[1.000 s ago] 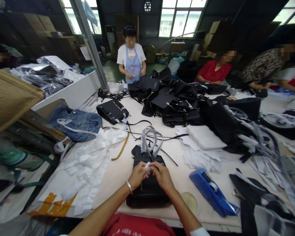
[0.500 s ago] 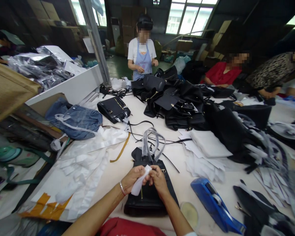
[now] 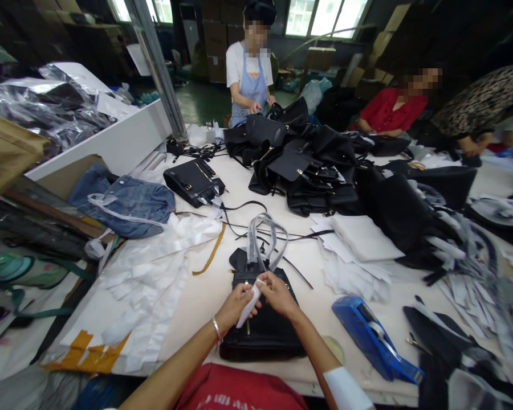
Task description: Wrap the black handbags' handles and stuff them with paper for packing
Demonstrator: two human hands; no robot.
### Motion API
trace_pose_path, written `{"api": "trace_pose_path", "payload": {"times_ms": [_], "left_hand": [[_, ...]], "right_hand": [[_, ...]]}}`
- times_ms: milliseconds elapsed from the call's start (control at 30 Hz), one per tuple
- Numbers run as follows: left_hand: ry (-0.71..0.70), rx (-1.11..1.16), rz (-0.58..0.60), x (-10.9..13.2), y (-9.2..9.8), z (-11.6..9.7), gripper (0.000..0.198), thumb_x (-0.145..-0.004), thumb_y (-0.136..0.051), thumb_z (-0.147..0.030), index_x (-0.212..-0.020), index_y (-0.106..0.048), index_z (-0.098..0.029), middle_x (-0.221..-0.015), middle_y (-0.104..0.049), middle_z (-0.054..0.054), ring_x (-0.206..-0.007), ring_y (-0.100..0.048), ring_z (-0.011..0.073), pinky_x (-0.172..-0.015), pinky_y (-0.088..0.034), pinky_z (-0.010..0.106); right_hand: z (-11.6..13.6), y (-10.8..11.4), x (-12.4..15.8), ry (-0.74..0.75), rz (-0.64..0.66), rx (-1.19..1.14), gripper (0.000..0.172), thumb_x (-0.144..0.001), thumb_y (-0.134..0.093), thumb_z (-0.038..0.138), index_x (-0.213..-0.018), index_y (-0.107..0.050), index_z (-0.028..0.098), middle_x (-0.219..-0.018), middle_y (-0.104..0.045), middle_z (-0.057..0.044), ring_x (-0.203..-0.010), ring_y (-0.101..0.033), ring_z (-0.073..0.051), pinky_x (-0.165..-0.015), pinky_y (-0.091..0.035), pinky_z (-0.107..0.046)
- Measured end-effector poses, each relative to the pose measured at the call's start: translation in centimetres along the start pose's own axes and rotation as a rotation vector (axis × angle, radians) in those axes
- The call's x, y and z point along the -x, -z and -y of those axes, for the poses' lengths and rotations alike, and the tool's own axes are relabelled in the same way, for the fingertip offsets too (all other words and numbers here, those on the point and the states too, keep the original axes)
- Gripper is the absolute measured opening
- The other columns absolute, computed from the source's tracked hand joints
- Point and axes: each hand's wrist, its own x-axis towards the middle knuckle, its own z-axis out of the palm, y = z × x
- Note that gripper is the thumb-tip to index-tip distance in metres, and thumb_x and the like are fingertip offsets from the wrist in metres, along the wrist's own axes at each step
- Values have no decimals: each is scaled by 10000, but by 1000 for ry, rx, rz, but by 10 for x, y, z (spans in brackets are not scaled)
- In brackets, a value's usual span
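Both of my hands hold a strip of white wrapping sheet (image 3: 247, 310) above a black handbag (image 3: 265, 336). My left hand (image 3: 238, 303) pinches the strip along its middle, and my right hand (image 3: 276, 293) grips its upper end. Whether it is thin foam or paper I cannot tell. The handbag lies flat on the table in front of me, its clear-wrapped handles (image 3: 268, 242) pointing away. A gold zip shows on its front, partly behind my hands.
A blue tape dispenser (image 3: 374, 339) stands right of the bag. White sheets (image 3: 363, 239) are stacked beyond it, and white strips (image 3: 141, 290) lie at left near a denim bag (image 3: 123, 202). Black bags (image 3: 303, 165) are heaped at the back, before a person in an apron (image 3: 250, 80).
The white strip is now narrower and steeper between my hands, and my right hand has shifted to its upper end. The person in the apron has reached toward the heaped bags.
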Motion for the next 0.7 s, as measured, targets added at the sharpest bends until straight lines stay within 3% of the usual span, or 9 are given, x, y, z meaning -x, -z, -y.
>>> {"api": "trace_pose_path", "payload": {"times_ms": [100,167,333,533,700], "left_hand": [[67,21,89,17,10,-2,471,-790,-488,-591,-915,-538,-139,-808,-683,98,-627,-623,146,-573,-447,250],[70,37,81,25,16,-3,466,-794,-482,-592,-882,-549,-139,-800,-680,94,-627,-618,144,-581,-448,251],[66,116,52,26,18,0,449,-787,-517,-566,-897,-574,-135,-739,-649,55,-602,-587,128,-614,-460,263],[20,123,-15,25,14,4,430,-747,-587,-543,-862,-617,-130,-682,-622,21,-560,-531,109,-561,-425,230],[-47,99,-70,26,10,5,402,-761,-597,-482,-930,-641,-120,-761,-674,51,-741,-608,178,-688,-466,269]], "right_hand": [[-2,-7,3,-32,-69,-44,262,-811,-527,421,-927,-559,188,-689,-555,28,-509,-485,-91,-425,-400,-197],[-5,-18,11,-63,-153,-122,299,-815,-520,433,-982,-541,187,-706,-573,17,-528,-512,-105,-455,-435,-219],[-16,-59,41,-58,-279,-228,362,-836,-491,395,-1142,-472,204,-1010,-626,-70,-879,-611,-199,-705,-516,-325],[-16,-87,56,-35,-330,28,289,-884,-394,349,-1143,-469,248,-1088,-610,-63,-948,-602,-225,-797,-487,-375],[-6,-101,52,70,-484,395,330,-896,-368,291,-1218,-415,234,-1108,-594,-112,-954,-602,-270,-772,-467,-403]]}}
